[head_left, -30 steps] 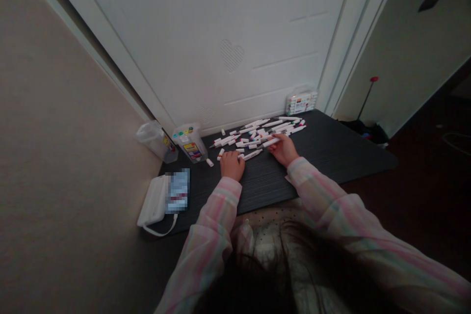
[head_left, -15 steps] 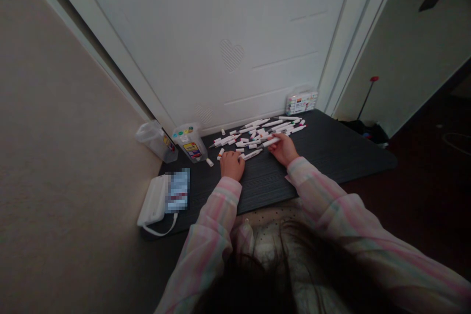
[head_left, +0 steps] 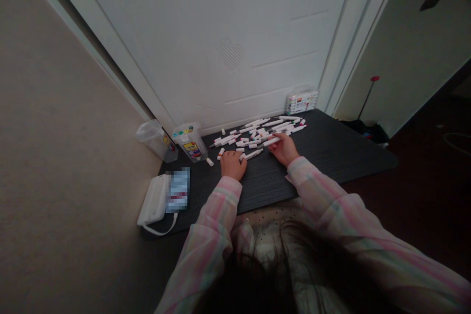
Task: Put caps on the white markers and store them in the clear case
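Several white markers (head_left: 257, 132) and loose caps lie scattered across the back of a dark wood-grain board (head_left: 324, 149). My right hand (head_left: 284, 149) has its fingers closed round one white marker (head_left: 271, 142), held just above the board at the near edge of the pile. My left hand (head_left: 232, 165) rests curled on the board; its fingers are closed at a small white piece (head_left: 242, 156) that I cannot make out, beside another marker (head_left: 253, 154).
A clear marker box (head_left: 190, 143) and a second clear container (head_left: 156, 140) stand at the board's back left. A marker case (head_left: 301, 102) leans on the white door. A white device with a cable (head_left: 152, 203) lies at the front left.
Almost nothing has moved. Both hands keep their places, and my left hand has shifted very slightly to the right.
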{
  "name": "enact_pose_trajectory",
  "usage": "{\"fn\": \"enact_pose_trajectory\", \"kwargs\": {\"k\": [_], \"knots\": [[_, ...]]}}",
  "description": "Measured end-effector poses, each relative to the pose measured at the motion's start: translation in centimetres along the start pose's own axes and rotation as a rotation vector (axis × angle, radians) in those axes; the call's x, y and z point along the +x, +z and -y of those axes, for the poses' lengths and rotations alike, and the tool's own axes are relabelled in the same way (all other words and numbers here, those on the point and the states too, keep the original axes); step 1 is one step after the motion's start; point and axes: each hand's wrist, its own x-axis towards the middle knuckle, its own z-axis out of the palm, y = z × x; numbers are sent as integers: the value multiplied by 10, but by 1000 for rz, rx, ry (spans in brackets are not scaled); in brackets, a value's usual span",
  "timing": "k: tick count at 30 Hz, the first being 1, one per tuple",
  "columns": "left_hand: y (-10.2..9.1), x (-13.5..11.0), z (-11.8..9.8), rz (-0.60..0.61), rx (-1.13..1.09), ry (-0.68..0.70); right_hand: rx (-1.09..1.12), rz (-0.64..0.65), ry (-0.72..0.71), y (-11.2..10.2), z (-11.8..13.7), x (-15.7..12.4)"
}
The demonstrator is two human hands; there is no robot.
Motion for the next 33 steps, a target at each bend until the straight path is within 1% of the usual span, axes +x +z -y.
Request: {"fn": "enact_pose_trajectory", "kwargs": {"k": [33], "knots": [[0, 2, 1, -23, -35, 7, 24, 2, 8, 0, 0, -1]]}}
